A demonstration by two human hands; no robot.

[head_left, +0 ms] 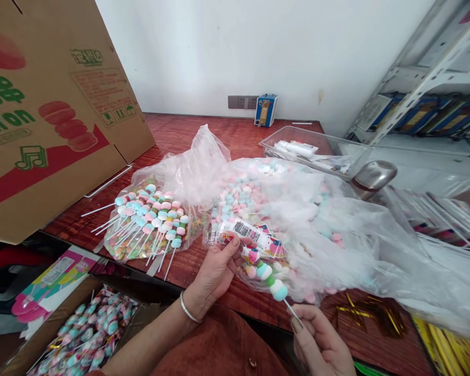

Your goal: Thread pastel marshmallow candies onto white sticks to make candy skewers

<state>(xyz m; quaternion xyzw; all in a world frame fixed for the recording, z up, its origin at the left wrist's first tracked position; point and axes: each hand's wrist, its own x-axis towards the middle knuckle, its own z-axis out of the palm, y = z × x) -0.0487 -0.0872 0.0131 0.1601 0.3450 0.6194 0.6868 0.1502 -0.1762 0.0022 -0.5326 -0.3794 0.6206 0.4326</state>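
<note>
My right hand point(317, 339) pinches the white stick of a marshmallow skewer point(277, 290), its blue, white and green pieces pointing up and left. My left hand point(218, 274) has thumb and fingers closed on a printed plastic wrapper point(252, 255) by the skewer's tip. How far the tip sits inside the wrapper I cannot tell. Just beyond lies a stack of printed wrappers point(246, 234) on a large clear bag point(235, 201) of loose pastel marshmallows. Left of my hands, a pile of finished skewers point(156, 211) rests on a bag of colourful gummies point(119, 248).
A big cardboard box point(62, 120) stands at left. Below the table edge, an open carton point(137, 321) holds many wrapped skewers. A clear plastic tray point(321, 138), a metal cup point(374, 175) and bundled white sticks point(446, 219) are at right; gold twist ties point(360, 313) lie nearer.
</note>
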